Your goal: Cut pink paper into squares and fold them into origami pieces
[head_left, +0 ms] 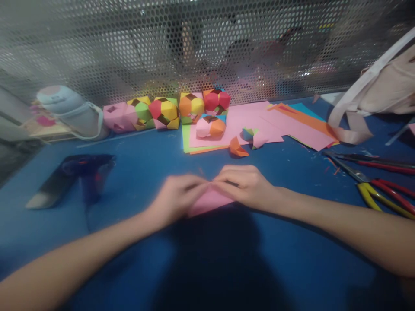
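Note:
A piece of pink paper (210, 202) lies low over the blue table, with both hands gripping its far edge. My left hand (180, 194) pinches it from the left, slightly blurred. From the right, my right hand (243, 183) holds it with curled fingers, and the two thumbs almost meet in the middle. Part of the paper is hidden under the fingers. Just beyond the hands sit a folded orange paper piece (237, 148) and a small multicoloured folded piece (254, 137).
Several folded paper balls (164, 113) line the back by a perforated metal screen (207, 47). Coloured sheets (249, 121) lie beside them. Scissors (366, 183) and pliers (382, 162) rest at right, below a bag (389, 86). A glue gun (87, 168) and bottle (73, 112) are left.

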The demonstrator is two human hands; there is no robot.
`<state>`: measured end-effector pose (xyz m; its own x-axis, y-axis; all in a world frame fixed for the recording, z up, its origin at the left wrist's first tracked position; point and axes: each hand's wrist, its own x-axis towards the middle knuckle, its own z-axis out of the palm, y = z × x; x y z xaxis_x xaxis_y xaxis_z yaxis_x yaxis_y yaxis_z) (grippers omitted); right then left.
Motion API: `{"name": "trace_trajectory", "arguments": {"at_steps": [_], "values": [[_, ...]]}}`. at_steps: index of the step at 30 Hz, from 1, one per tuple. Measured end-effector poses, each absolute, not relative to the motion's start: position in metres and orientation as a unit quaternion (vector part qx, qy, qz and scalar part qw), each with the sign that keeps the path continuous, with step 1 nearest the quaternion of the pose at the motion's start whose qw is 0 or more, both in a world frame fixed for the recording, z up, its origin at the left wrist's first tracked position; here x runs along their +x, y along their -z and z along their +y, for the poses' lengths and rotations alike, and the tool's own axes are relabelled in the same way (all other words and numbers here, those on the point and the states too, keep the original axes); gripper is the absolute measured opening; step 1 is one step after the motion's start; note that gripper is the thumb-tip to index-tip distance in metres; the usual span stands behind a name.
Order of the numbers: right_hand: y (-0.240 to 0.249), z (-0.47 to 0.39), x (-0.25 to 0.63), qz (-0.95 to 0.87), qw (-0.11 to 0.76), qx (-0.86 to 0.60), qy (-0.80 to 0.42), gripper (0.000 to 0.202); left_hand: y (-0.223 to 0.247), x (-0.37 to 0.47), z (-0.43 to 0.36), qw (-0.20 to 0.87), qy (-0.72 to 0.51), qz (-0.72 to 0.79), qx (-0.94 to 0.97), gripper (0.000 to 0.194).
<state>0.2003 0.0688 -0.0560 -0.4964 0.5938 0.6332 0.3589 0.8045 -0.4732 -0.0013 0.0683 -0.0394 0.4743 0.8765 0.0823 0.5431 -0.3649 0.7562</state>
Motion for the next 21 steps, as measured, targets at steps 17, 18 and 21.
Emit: {"name": "trace_trajectory", "arguments": {"at_steps": [17, 18, 21], "values": [[0.048, 0.062, 0.196, -0.876, 0.402, -0.237, -0.122, 0.022, 0.048, 0.002, 0.064, 0.363, -0.219, 0.448, 0.787, 0.018], [0.048, 0.061, 0.196, -0.869, 0.407, -0.247, -0.135, 0.022, 0.048, 0.002, 0.064, 0.362, -0.222, 0.452, 0.784, 0.020], [0.048, 0.059, 0.194, -0.817, 0.439, -0.321, -0.194, 0.013, 0.047, 0.003, 0.065, 0.367, -0.270, 0.479, 0.750, 0.024]]}}
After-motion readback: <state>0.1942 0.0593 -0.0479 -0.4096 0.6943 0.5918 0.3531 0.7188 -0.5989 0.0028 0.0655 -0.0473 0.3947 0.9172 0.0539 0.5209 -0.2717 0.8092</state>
